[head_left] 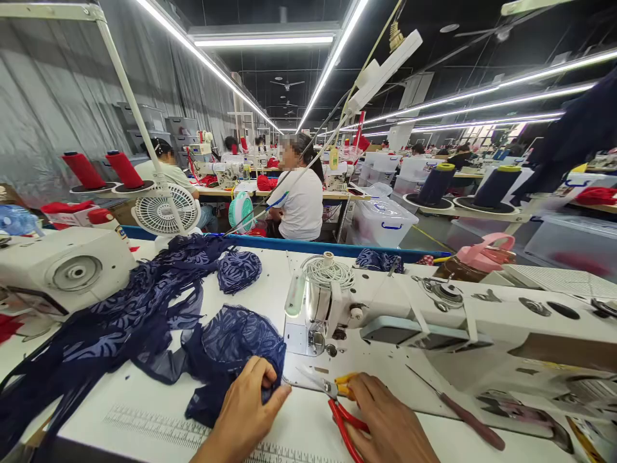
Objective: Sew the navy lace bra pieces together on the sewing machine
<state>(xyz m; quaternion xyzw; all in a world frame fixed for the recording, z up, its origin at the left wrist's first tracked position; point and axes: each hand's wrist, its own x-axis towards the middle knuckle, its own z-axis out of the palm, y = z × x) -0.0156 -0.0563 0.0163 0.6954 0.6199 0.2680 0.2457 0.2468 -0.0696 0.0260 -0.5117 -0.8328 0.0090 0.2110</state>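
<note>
My left hand (248, 405) is closed on the lower right corner of a navy lace fabric piece (241, 337), its fingers curled and the thumb pointing right. The fabric lies flat on the white table, close to the needle area of the sewing machine (318, 328). My right hand (385, 418) is closed around scissors (330, 389) with red and yellow handles. Their blades point up and left, toward the fabric's edge, and do not touch it visibly. Part of the handles is hidden beneath my fingers.
Navy lace strips (120, 308) spread across the left, beside a folded lace stack (240, 271). An awl-like tool (470, 418) lies at right below the machine arm. A printed ruler scale (154, 424) runs along the front edge. A small fan (166, 209) and a seated co-worker (301, 199) are beyond.
</note>
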